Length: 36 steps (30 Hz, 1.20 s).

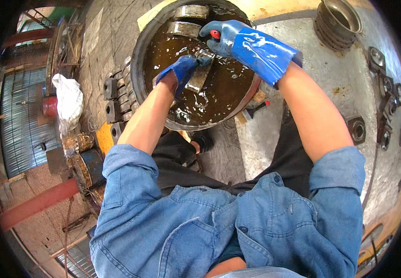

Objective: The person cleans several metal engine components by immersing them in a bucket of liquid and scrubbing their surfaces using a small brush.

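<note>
A round dark tub (138, 60) of brown liquid stands in front of me. My left hand (185, 69), in a blue rubber glove, is closed on the upper part of a shiny wet metal block (199, 79) that slants over the liquid. Just above and to the right, my right hand (223, 37), in a long blue glove, is closed around a tool with a red handle end (215, 34); its working end is hidden. Two more metal pieces, a far one (191, 11) and a nearer one (184, 29), sit at the tub's far side.
Dark metal blocks with holes (112, 111) line the floor left of the tub. A paintbrush (252, 112) lies by its right rim. A rusty wheel rim (337, 25) stands far right, and several dark metal parts (385, 92) lie rightward. A white sack (69, 102) is left.
</note>
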Motion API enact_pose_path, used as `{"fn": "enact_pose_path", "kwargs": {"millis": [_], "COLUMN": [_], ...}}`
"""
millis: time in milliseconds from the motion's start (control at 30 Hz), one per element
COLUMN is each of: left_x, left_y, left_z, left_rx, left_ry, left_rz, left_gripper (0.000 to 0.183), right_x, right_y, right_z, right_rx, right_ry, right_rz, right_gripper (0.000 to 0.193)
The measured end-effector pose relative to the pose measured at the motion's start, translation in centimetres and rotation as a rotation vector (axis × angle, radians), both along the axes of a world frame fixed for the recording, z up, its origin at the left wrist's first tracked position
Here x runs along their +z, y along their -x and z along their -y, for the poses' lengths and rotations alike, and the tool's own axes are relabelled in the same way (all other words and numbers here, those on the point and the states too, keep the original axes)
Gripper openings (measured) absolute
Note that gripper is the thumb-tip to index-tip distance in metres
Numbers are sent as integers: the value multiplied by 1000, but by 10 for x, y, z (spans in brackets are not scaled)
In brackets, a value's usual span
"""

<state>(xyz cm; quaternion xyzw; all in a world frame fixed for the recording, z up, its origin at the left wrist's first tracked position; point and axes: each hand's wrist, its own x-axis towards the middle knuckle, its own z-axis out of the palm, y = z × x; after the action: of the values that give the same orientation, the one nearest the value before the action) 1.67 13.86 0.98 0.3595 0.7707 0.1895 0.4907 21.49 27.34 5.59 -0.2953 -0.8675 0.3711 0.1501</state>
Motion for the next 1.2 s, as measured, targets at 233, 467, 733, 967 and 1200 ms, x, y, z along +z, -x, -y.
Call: {"fn": "enact_pose_path", "kwargs": {"millis": [233,467,733,967,1200], "left_x": [38,-36,-9,9,-44], "left_y": [-8,38,22,19,41], "left_z": [19,58,108,149,158], "left_rx": [-111,486,767,740,105], "left_ry": [117,-372,-399,-460,-857], "left_rz": [-224,413,821,856,184], "left_gripper": [53,37,39,54,47], "right_x": [-20,-23,-59,-57,-40], "right_y": [19,50,73,56,38], "right_z": [-2,3,23,94,141], "right_rx": [-71,-152,-327,-154,142], "right_ry": [290,640,794,631,506], "right_rz": [-240,-423,-356,-407,-406], "right_gripper": [36,34,33,17,14]}}
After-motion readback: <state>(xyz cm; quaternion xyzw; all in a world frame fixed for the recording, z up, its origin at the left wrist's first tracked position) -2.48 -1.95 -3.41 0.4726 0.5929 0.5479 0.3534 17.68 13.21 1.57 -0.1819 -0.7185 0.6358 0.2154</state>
